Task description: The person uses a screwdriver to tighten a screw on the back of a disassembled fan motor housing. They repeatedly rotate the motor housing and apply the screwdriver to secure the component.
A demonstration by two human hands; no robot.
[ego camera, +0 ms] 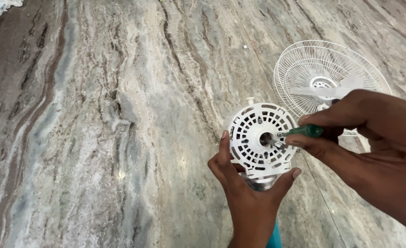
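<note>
1. Housing: one round white plastic fan motor cover, slotted, with a central hub.
2. Left hand cups the housing from below, thumb and fingers spread around its rim.
3. Right hand pinches one green-handled screwdriver, its tip at the hub.
4. One white wire grille lies beyond the housing on the veined stone floor.
</note>
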